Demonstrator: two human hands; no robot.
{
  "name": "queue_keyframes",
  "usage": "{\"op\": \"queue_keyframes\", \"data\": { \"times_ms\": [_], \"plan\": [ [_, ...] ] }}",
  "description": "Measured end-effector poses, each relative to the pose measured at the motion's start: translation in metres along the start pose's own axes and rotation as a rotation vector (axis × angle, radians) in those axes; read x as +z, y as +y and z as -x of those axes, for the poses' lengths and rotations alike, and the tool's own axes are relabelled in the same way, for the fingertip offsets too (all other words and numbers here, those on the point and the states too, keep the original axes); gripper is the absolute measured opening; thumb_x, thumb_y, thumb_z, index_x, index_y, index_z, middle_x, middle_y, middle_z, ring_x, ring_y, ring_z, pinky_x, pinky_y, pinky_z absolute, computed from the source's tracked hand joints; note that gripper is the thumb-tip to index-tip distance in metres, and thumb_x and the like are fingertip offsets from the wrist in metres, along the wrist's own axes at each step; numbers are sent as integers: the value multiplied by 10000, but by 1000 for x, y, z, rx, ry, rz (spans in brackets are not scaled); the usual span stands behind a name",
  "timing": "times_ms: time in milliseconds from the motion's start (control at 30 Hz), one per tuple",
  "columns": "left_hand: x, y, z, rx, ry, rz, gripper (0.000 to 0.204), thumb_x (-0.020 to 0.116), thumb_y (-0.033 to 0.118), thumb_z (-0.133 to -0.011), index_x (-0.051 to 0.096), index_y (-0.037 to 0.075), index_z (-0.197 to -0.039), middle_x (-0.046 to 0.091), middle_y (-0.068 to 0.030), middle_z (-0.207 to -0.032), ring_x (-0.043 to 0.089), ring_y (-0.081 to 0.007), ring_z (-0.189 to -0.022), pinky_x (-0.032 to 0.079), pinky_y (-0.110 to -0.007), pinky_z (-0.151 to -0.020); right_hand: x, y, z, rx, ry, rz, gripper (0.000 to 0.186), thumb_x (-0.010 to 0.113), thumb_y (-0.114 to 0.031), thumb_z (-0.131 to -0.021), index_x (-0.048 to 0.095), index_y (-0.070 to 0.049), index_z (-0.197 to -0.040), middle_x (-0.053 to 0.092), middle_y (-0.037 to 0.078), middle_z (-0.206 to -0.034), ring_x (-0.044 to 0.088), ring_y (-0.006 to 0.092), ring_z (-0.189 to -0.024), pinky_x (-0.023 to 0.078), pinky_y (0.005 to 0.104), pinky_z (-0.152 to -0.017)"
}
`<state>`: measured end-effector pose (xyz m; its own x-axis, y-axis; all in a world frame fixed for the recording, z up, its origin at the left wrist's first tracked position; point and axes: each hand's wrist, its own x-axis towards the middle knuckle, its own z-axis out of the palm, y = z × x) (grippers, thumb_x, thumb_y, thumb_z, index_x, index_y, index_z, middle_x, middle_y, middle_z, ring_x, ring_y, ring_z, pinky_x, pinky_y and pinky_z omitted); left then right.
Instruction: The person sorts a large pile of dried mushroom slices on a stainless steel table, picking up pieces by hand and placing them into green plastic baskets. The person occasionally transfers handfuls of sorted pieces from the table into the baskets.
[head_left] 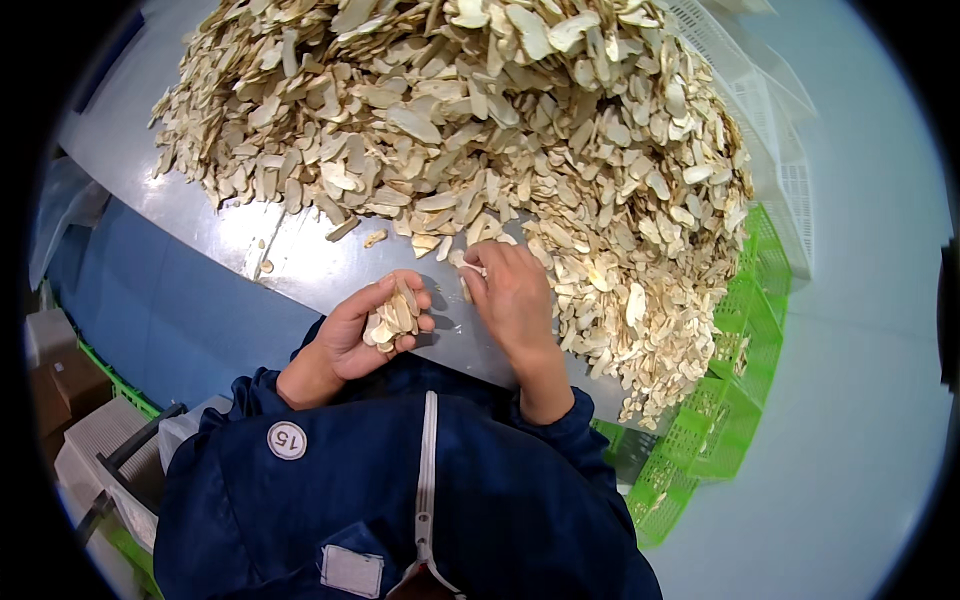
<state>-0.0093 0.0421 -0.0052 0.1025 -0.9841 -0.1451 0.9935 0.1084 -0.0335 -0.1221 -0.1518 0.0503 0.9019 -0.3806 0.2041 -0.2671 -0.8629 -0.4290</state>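
A large heap of pale, dried root-like slices covers most of the metal table. My left hand is cupped palm up near the table's front edge, its fingers curled round several slices. To its right, my right hand faces palm down at the heap's near edge, with thumb and forefinger pinched together. A pale slice shows at those fingertips. A few loose slices lie on the metal just beyond my hands.
Green plastic baskets stand along the table's right side, with white perforated crates farther back. At the lower left are a brown cardboard box and a white crate. Smaller slices spread down the right side of the table.
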Motion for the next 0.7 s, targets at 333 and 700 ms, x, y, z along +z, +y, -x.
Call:
{"op": "queue_keyframes", "data": {
  "times_ms": [333, 700],
  "plan": [
    [1, -5, 5, -36, 36, -70, 364, 448, 277, -1082, 496, 12, -1327, 625, -187, -1222, 657, -382, -1144, 620, -470, -909, 13, -6, 26, 112, 133, 37, 297, 743, -198, -840, 663, -117, -1114, 657, 57, -1000, 630, 266, -925, 491, 395, -812],
    [36, -12, 8, -32, 173, -120, 403, 459, 313, -1078, 479, 33, -1367, 610, -179, -1248, 657, -366, -1134, 625, -466, -891, -35, -36, 27, 416, -145, -562, 256, 720, -187, -905, 703, -76, -1135, 692, 92, -981, 663, 224, -896, 527, 339, -825]
  ]
}}
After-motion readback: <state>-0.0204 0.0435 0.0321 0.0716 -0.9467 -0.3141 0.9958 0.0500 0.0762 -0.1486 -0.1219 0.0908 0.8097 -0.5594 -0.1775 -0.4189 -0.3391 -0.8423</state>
